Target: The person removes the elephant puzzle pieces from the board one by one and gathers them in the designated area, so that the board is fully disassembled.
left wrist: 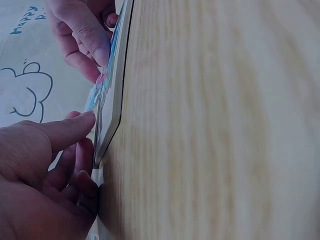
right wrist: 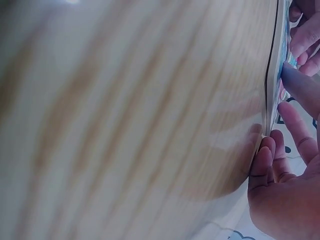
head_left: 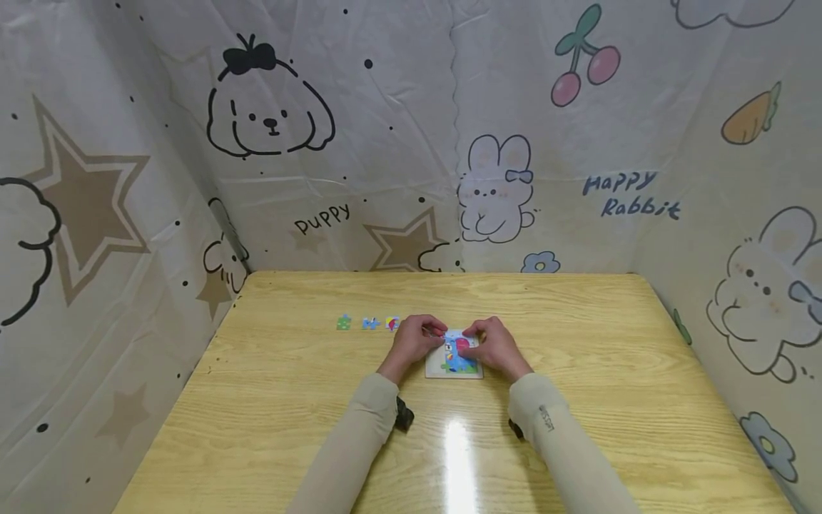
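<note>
Below and slightly right of the head view's centre, a puzzle board [head_left: 434, 368] is lying on a wooden table [head_left: 282, 407], with jigsaw pieces [head_left: 454, 365] covering its right part and pale bare surface showing along its left. The right hand [head_left: 502, 351] is gripping the board's upper right, its thumb pressing on the picture side and its other fingers bending at the edge. The left hand [head_left: 414, 343] is curving its thumb and fingers together at the board's upper left; whether they are pinching a piece, I cannot tell. Left of that hand, 3 loose pieces are lying in a row: a green piece [head_left: 343, 323], a blue piece [head_left: 369, 323] and a red-and-yellow piece [head_left: 391, 323]. Across the upper half of the frame, printed cloth [head_left: 392, 93] is hanging behind the table.
</note>
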`<state>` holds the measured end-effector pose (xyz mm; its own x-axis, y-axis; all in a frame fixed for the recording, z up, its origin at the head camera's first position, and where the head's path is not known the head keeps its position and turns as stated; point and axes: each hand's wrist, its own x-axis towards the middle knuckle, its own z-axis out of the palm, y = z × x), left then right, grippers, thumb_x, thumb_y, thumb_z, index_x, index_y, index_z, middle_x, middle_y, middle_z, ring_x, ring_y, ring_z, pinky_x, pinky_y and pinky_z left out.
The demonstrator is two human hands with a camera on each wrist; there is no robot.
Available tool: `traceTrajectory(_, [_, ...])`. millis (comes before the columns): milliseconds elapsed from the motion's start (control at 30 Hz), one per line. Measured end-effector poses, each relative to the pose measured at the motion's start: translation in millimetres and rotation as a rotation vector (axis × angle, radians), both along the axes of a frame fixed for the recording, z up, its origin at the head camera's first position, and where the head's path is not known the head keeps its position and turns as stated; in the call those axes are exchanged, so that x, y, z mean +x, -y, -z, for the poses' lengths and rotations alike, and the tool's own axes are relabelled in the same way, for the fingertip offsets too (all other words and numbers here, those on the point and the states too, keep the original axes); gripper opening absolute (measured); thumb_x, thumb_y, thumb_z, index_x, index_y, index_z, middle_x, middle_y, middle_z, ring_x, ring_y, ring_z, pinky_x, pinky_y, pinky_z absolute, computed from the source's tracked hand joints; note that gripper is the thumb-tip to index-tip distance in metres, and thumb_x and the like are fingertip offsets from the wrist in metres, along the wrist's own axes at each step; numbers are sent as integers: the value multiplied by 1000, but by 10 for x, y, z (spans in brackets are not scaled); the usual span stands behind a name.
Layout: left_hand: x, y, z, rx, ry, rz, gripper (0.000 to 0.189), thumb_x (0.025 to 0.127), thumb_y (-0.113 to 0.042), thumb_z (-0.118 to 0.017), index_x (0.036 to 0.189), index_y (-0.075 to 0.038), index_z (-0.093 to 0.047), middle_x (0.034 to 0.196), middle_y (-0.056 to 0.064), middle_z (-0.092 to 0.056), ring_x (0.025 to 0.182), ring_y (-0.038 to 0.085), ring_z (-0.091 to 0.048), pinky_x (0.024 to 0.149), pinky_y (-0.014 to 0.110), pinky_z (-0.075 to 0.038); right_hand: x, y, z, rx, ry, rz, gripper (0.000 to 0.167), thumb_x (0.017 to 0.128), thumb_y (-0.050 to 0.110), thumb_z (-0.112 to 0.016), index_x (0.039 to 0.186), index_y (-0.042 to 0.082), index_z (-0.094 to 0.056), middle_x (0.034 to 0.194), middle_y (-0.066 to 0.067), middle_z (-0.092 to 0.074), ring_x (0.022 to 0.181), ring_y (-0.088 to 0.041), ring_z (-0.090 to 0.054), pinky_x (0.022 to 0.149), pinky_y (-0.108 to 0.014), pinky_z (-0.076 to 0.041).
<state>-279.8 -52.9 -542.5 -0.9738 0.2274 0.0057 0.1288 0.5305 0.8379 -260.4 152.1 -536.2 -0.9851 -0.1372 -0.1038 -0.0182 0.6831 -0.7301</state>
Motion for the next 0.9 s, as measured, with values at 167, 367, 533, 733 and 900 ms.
traceTrajectory(167, [-23,1,9,10,5,25,15,90,-2,-79,103,-7,-78,93,7,-75,78,11,-63,74,25,-53,3,4,-25,-2,-4,3,29,85,16,-86,111,6,-76,112,-13,-55,102,-28,-48,88,-40,-43])
traceTrajectory(367, [-16,-40,-13,-10,8,61,19,90,2,-77,107,-5,-76,94,8,-72,82,14,-62,77,26,-55,10,-11,-28,9,1,-1,30,86,18,-86,112,6,-76,112,-13,-55,101,-27,-48,86,-39,-43])
traceTrajectory(533, [-7,-50,-23,-19,2,73,19,91,1,-76,109,-5,-76,94,7,-71,83,13,-62,79,27,-55,12,-24,-14,7,5,-2,29,86,17,-86,111,6,-76,112,-13,-55,103,-28,-48,87,-39,-42])
traceTrajectory(733, [-10,-15,-17,-8,15,81,18,92,-1,-76,110,-5,-76,96,8,-73,83,12,-62,80,27,-55,14,-25,-15,1,4,-9,30,85,18,-87,110,7,-76,112,-13,-55,101,-27,-48,86,-39,-43])
traceTrajectory(900, [-26,36,-23,19,12,90,19,92,-1,-76,110,-3,-76,97,10,-73,84,13,-64,80,27,-56,11,-9,-20,-4,-3,-14,30,85,17,-87,110,6,-77,112,-14,-55,100,-27,-48,85,-38,-42])
